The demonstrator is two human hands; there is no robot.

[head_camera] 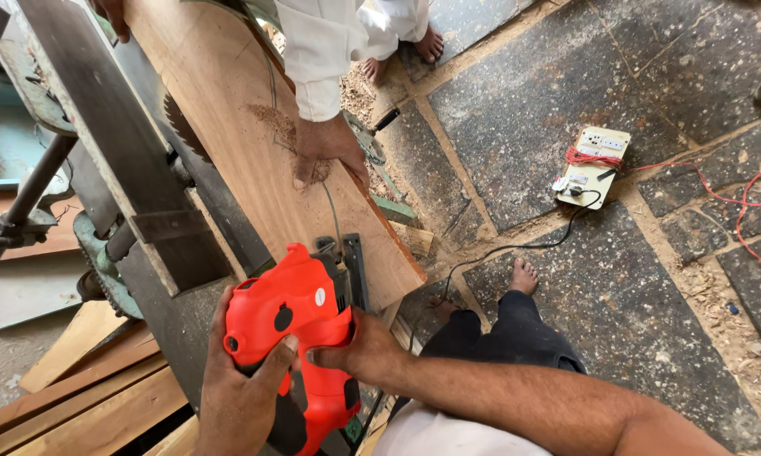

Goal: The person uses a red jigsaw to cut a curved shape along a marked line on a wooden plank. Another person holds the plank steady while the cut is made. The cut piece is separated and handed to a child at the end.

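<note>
Both my hands grip a red-orange power saw (300, 317) with black trim at the near end of a long wooden board (228, 110). My left hand (237, 388) wraps the saw's rear body from the left. My right hand (359, 346) presses on its right side. The saw's black base sits on the board's near end. A co-worker's hand (325, 152) in a white sleeve rests flat on the board farther along, in a patch of sawdust. A pencil line runs down the board toward the saw.
The board lies on a grey metal saw bench (127, 160) with a circular blade (182, 127). Timber planks (85, 397) are stacked at lower left. A socket board (593, 165) with red wires and a black cord lies on the stone floor. My bare foot (524, 277) and the co-worker's feet (427, 46) stand nearby.
</note>
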